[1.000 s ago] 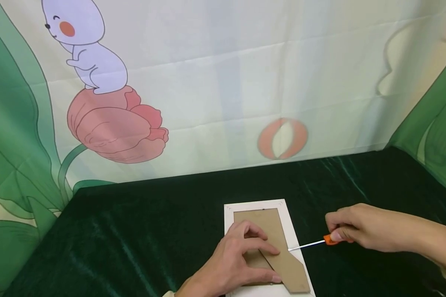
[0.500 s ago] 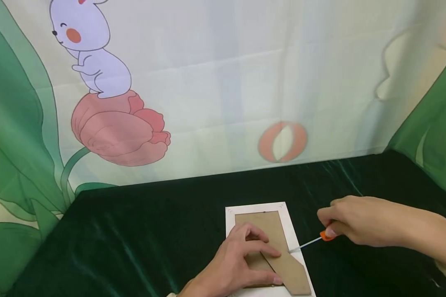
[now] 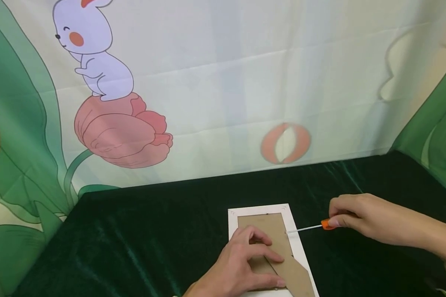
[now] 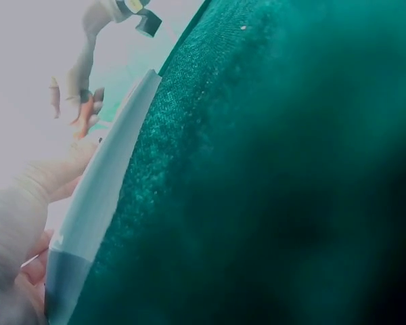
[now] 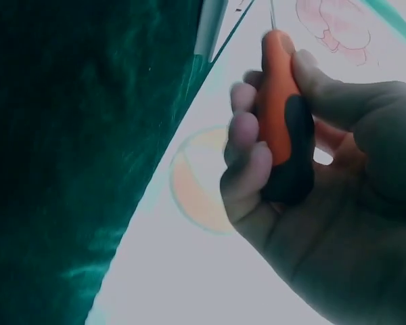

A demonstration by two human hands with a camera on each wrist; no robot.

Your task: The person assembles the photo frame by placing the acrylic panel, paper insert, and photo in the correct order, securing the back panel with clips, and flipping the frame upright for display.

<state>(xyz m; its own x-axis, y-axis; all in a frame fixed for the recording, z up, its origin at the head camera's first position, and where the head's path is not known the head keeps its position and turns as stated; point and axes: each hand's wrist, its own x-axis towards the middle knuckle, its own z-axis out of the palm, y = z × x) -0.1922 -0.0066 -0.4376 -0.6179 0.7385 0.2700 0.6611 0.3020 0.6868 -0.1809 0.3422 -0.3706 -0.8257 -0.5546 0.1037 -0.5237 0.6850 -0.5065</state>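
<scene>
Orange-black screwdriver (image 5: 278,108) grasped in right hand (image 3: 357,216); left hand (image 3: 236,264) unclenched, resting on brown board (image 3: 273,229).

A white frame (image 3: 295,243) lies back up on the desk (image 3: 134,231), a slanting stand (image 3: 296,274) on its brown backing (image 3: 261,223). The screwdriver (image 5: 279,112), orange and black with a thin metal shaft, has its tip at the frame's right inner edge.
</scene>
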